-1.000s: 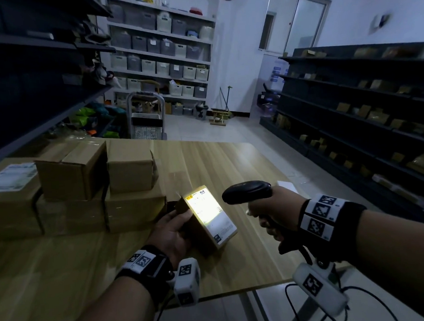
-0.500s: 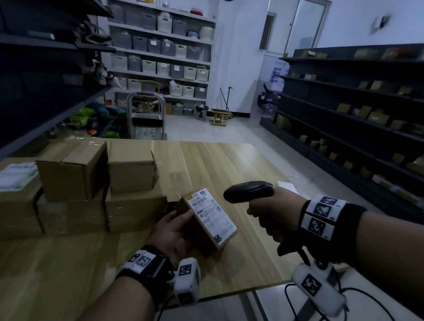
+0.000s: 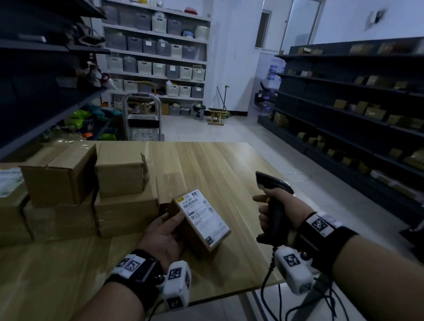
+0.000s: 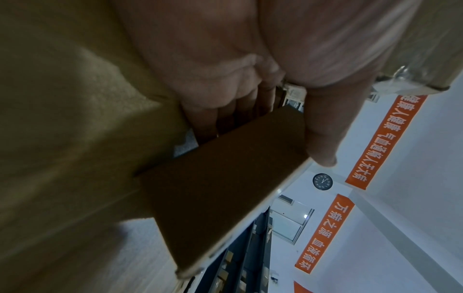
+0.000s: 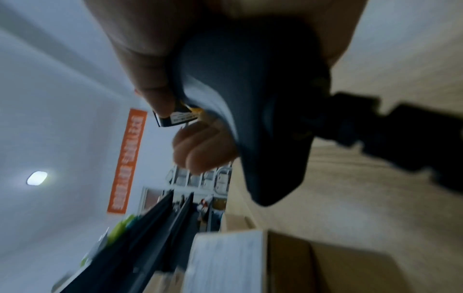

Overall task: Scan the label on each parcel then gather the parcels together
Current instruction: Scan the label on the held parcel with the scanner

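My left hand [image 3: 164,235] grips a small brown parcel [image 3: 202,223] above the wooden table [image 3: 206,165], its white label tilted up toward me. From the left wrist view the parcel [image 4: 220,190] shows its brown side, with my fingers [image 4: 225,111] behind it and the thumb on its edge. My right hand [image 3: 275,206] holds a black barcode scanner [image 3: 273,193] by its handle, to the right of the parcel, its head raised and turned away from the label. The scanner [image 5: 255,111] fills the right wrist view. Several cardboard parcels [image 3: 82,192] are stacked at the left.
The table's near edge [image 3: 215,299] runs just behind my wrists, and the scanner's cable [image 3: 270,296] hangs over it. Dark shelving [image 3: 353,115] with small parcels lines the right aisle, and more shelves [image 3: 24,80] stand left. A trolley [image 3: 143,120] waits beyond the table.
The scanner's light on the label has gone out. My right hand has swung the scanner's head up and away to the right. The parcel stays in my left hand.
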`<state>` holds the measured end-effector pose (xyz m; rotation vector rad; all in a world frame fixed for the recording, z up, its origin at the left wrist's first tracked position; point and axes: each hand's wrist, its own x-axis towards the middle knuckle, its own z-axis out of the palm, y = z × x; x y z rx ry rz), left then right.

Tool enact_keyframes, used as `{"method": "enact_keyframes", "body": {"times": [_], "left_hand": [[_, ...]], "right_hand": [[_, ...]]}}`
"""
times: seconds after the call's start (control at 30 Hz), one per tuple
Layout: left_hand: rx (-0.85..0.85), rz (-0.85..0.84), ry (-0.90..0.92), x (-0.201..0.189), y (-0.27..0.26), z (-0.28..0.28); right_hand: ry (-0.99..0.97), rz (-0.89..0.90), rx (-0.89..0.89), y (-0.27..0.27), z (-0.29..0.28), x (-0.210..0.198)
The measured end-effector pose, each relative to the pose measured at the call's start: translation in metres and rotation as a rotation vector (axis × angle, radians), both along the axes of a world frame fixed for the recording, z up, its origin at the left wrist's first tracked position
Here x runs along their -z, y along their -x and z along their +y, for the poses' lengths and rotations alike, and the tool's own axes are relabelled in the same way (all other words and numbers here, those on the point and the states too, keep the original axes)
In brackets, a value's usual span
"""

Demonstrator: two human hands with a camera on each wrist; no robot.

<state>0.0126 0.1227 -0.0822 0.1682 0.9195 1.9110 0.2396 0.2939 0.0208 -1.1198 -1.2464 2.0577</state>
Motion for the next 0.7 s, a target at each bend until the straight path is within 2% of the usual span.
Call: {"method": "enact_keyframes", "body": {"times": [0.2, 0.33, 0.5, 0.7], "left_hand": [[0.003, 0.01, 0.008, 0.001, -0.002, 0.003], [-0.023, 0.032, 0.002, 0.003, -0.002, 0.004], [-0.067, 0.088, 0.028, 0.004, -0.011, 0.006], [-0.017, 0.175, 0.116, -0.013, -0.027, 0.03]], "right_hand": [[0.154, 0.14, 0.136, -0.018, 0.036, 0.058], [0.179, 0.236, 0.213, -0.021, 0.043, 0.075], [0.214, 0.384, 0.198, -0.025, 0.052, 0.089], [0.269, 0.465, 0.158, -0.026, 0.061, 0.096]]}}
